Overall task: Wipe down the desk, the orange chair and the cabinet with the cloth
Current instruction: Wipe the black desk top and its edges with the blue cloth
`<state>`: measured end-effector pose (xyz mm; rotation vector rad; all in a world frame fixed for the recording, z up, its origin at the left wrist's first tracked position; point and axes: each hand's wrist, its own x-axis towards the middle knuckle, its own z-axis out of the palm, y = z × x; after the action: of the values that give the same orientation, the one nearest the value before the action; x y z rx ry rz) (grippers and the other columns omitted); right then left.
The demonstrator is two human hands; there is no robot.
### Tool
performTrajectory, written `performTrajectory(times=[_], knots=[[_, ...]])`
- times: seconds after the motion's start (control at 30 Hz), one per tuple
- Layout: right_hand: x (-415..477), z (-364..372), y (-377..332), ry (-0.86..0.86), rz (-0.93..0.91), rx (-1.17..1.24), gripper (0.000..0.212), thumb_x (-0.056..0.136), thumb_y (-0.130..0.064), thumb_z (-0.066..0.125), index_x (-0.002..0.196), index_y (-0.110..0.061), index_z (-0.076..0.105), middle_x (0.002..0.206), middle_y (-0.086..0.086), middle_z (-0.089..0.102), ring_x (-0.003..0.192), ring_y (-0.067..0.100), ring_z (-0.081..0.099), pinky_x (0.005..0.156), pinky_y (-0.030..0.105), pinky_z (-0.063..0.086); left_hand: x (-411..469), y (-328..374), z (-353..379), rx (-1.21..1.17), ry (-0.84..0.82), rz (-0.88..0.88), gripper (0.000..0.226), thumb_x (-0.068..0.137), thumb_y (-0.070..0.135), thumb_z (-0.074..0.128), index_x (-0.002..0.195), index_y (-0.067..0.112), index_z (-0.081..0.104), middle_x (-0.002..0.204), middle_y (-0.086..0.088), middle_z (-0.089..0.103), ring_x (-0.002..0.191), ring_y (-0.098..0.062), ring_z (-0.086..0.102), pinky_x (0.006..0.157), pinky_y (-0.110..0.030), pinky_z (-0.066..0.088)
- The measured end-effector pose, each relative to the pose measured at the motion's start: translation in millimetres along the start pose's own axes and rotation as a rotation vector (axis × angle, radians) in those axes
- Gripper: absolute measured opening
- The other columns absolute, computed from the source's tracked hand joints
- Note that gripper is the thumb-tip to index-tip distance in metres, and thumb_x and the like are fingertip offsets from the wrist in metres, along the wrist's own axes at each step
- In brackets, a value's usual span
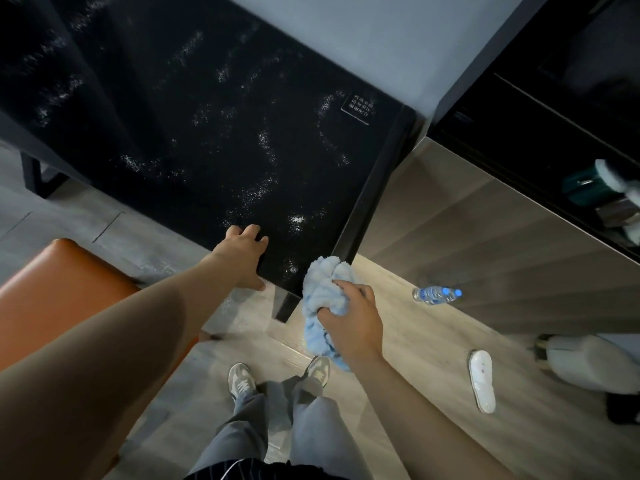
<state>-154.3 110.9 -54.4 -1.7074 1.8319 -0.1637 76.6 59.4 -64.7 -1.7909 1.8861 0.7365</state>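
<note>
Right hand (pixel 349 317) grips a bunched light-blue cloth (pixel 322 289), fingers curled into its folds, just off the desk's near right corner. The cloth's top overlaps that corner, but whether it touches the surface cannot be told; its tail hangs down below the hand. Left hand (pixel 242 251) rests flat on the black desk (pixel 173 116) at its near edge, fingers spread on the top and thumb hanging off the front, holding nothing. White dusty streaks and speckles run across the desk top, thickest toward its near right part, and a small printed label (pixel 360 109) sits by its far right edge. Left of the desk's near edge stands the orange chair (pixel 52 289), partly hidden by the left forearm. Right of the desk, past a wood-toned panel, is the dark cabinet (pixel 485 109). On the wood floor right of the desk's corner lies a plastic water bottle (pixel 437 294) on its side, and nearer the person, a white slipper (pixel 482 386). Below the desk's edge, grey sneakers (pixel 242 379) show.
</note>
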Motion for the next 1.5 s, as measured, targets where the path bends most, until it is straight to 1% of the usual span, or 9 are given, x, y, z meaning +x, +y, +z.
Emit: performTrajectory(times=[0.3, 0.43, 0.67, 0.83, 0.93, 1.07, 1.27, 1.4, 1.5], knots=[[40.0, -76.3, -26.7, 0.135, -0.012, 0.173, 0.044, 0.082, -0.031, 0.062, 0.124, -0.034, 0.053, 0.125, -0.008, 0.043, 0.098, 0.012, 0.053, 0.081, 0.025, 0.043, -14.5, 1.1, -31.5, -0.263, 0.070, 0.019, 0.089, 0.084, 0.048, 0.065, 0.153, 0.015, 0.019, 0.150, -0.007, 0.030, 0.135, -0.029, 0.035, 0.109, -0.037, 0.037], [70.1, -98.4, -36.1, 0.156, -0.037, 0.207, 0.043, 0.084, -0.028, 0.063, 0.126, -0.033, 0.052, 0.119, -0.010, 0.038, 0.092, 0.010, 0.047, 0.079, 0.025, 0.039, -9.5, -1.6, -56.7, -0.301, 0.118, 0.026, 0.080, 0.088, 0.046, 0.061, 0.152, 0.016, 0.023, 0.152, -0.006, 0.030, 0.136, -0.027, 0.034, 0.110, -0.035, 0.036], [164.9, -132.3, -59.9, 0.158, -0.121, 0.205, 0.025, 0.084, -0.032, 0.060, 0.108, -0.037, 0.056, 0.114, -0.007, 0.043, 0.083, 0.007, 0.050, 0.074, 0.025, 0.040, 22.0, 2.9, -102.2, -0.400, 0.194, -0.020, 0.077, 0.088, 0.047, 0.063, 0.150, 0.015, 0.029, 0.149, -0.005, 0.036, 0.132, -0.022, 0.042, 0.106, -0.032, 0.040], [255.2, -154.3, -65.1, 0.184, -0.143, 0.185, 0.030, 0.082, -0.035, 0.061, 0.111, -0.034, 0.059, 0.115, -0.005, 0.046, 0.086, 0.011, 0.054, 0.075, 0.028, 0.045, 68.6, 11.6, -134.9, -0.382, 0.210, -0.064, 0.081, 0.086, 0.050, 0.063, 0.150, 0.017, 0.028, 0.147, -0.003, 0.038, 0.131, -0.022, 0.042, 0.105, -0.035, 0.042], [315.9, -162.6, -66.0, 0.178, -0.162, 0.172, 0.025, 0.079, -0.040, 0.058, 0.104, -0.036, 0.059, 0.111, -0.003, 0.051, 0.083, 0.011, 0.058, 0.068, 0.027, 0.049, 103.3, 13.8, -149.7, -0.387, 0.198, -0.104, 0.084, 0.083, 0.053, 0.064, 0.150, 0.017, 0.027, 0.149, -0.001, 0.035, 0.135, -0.022, 0.036, 0.108, -0.038, 0.038], [392.2, -166.0, -65.4, 0.170, -0.189, 0.125, 0.025, 0.080, -0.036, 0.058, 0.104, -0.030, 0.060, 0.109, 0.000, 0.052, 0.081, 0.010, 0.051, 0.059, 0.020, 0.037, 147.8, 12.9, -155.7, -0.359, 0.191, -0.164, 0.100, 0.079, 0.059, 0.066, 0.154, 0.020, 0.013, 0.157, 0.000, 0.021, 0.144, -0.025, 0.020, 0.117, -0.039, 0.026], [472.7, -154.3, -64.0, 0.206, -0.216, 0.029, 0.040, 0.077, -0.038, 0.057, 0.115, -0.028, 0.060, 0.117, 0.003, 0.056, 0.101, 0.021, 0.057, 0.075, 0.025, 0.041, 197.9, 6.4, -165.1, -0.223, 0.161, -0.217, 0.122, 0.068, 0.070, 0.067, 0.154, 0.023, -0.005, 0.160, -0.003, -0.013, 0.147, -0.032, -0.012, 0.119, -0.048, 0.003], [504.5, -148.1, -67.2, 0.182, -0.191, -0.011, 0.038, 0.083, -0.036, 0.058, 0.119, -0.028, 0.059, 0.129, 0.004, 0.051, 0.108, 0.027, 0.055, 0.082, 0.027, 0.040, 216.1, -1.6, -166.5, -0.185, 0.127, -0.273, 0.136, 0.058, 0.071, 0.073, 0.151, 0.025, -0.015, 0.159, -0.004, -0.020, 0.146, -0.034, -0.016, 0.117, -0.053, 0.000], [515.1, -146.7, -69.3, 0.183, -0.175, -0.138, 0.054, 0.084, -0.042, 0.060, 0.135, -0.029, 0.050, 0.140, 0.006, 0.044, 0.119, 0.035, 0.046, 0.099, 0.035, 0.037, 217.4, -5.2, -162.2, -0.185, 0.099, -0.276, 0.139, 0.055, 0.071, 0.075, 0.152, 0.026, -0.014, 0.158, -0.003, -0.022, 0.146, -0.034, -0.016, 0.117, -0.055, 0.001]])
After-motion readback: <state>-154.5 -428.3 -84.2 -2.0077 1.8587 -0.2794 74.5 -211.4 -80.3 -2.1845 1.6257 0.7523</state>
